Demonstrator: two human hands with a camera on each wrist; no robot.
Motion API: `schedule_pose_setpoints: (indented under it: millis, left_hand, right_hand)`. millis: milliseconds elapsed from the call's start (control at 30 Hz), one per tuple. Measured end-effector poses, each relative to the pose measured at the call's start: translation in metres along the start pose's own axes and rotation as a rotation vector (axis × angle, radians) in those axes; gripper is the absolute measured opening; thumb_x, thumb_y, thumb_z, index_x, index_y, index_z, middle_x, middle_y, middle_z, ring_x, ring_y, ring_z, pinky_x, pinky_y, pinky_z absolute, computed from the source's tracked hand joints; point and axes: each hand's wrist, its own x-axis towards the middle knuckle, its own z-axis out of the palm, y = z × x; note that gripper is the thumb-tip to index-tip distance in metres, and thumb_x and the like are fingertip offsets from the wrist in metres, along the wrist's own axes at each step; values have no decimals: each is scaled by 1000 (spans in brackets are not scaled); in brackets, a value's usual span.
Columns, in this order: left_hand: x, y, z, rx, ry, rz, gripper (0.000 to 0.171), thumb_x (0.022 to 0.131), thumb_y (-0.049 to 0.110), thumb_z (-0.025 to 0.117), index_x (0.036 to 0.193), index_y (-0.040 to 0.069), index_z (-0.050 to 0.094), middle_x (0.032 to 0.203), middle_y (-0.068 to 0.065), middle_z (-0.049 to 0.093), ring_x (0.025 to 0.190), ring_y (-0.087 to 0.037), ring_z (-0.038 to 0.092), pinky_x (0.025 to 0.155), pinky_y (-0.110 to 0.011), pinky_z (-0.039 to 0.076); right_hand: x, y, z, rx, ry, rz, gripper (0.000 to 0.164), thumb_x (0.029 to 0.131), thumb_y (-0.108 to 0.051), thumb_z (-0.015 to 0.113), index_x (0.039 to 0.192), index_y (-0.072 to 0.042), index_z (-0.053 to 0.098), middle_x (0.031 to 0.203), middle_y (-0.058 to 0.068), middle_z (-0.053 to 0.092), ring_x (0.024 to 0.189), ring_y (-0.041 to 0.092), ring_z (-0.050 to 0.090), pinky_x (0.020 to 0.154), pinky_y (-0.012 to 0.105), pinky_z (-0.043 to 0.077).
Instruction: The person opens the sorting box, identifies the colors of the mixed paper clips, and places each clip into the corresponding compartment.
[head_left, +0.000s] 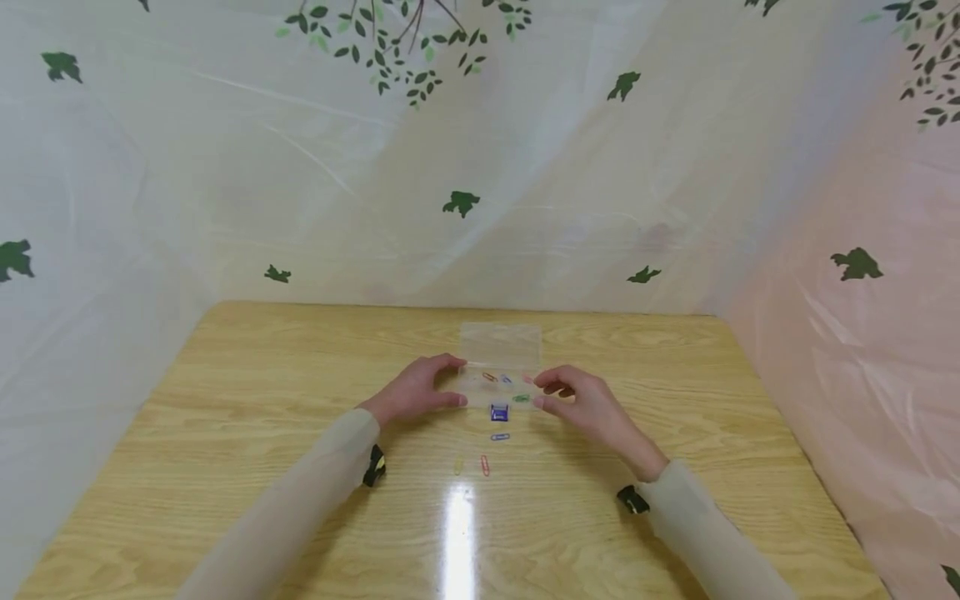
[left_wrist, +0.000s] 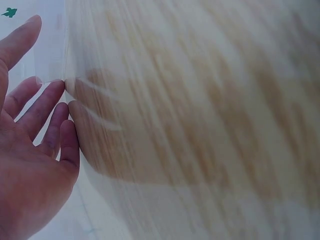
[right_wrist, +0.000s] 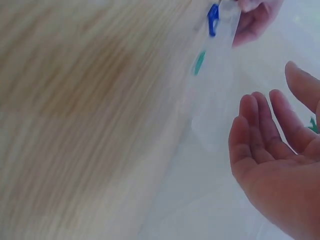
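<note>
A clear plastic box lies on the table with its lid tipped back. Inside show an orange paper clip, a blue paper clip and a green paper clip. My left hand holds the box's left end, thumb at the near corner and fingers at the far one; in the left wrist view its fingertips touch the edge. Beside the right end is my right hand, fingers loosely bent, apart from the box in the right wrist view. A small blue, squarish piece sits at the front edge.
On the wooden table, nearer me, lie another blue paper clip, a red paper clip and a faint yellow paper clip. Pale sheeting with green leaf prints stands behind the table and along its sides.
</note>
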Motion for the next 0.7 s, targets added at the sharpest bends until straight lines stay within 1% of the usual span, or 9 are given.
schedule_pose_setpoints:
  millis: [67,200,300,433,600,700]
  left_hand:
    - [0,-1,0,-4,3,1,66,93,32,80,150,11,53,150,-10,55,145,-32,43,122,-48,30]
    - [0,-1,1,-5,1,-1,66,93,32,80,150,12,52,151,-9,54,146,-32,42,122,-48,30]
    - [-1,-1,0,-5,-2,-7,67,93,32,80,150,12,52,152,-9,54,146,-31,42,122,-48,30]
    - [-1,-1,-1,-4,-1,-9,66,93,31,80,150,12,52,151,-9,54,146,-31,42,122,-47,30]
    - [-1,0,0,-1,0,-4,66,93,32,79,150,12,52,151,-9,55,145,-31,43,122,-48,31]
    - [-1,1,-1,3,-2,5,66,93,32,79,150,11,53,150,-9,55,145,-32,43,121,-48,31]
  right_hand:
    - [-2,-3,3,31,-20,-10,30,96,-15,75,122,0,70,119,11,72,104,23,67,90,40,57]
    - [-6,-7,7,81,-61,-28,30,96,-12,75,123,-1,71,120,11,72,103,20,68,87,34,58]
    - [-8,-10,10,111,-88,-49,28,97,-11,74,123,0,71,118,15,72,104,22,69,89,34,58]
    - [-8,-13,12,137,-124,-58,28,99,-13,72,122,2,71,118,17,72,104,22,69,90,32,57]
    - [-7,-15,18,130,-169,-57,26,100,-13,70,122,0,71,118,14,73,104,22,69,93,34,57]
    - [-6,-16,22,121,-198,-40,25,100,-13,70,123,-3,72,118,10,73,104,20,68,94,36,56]
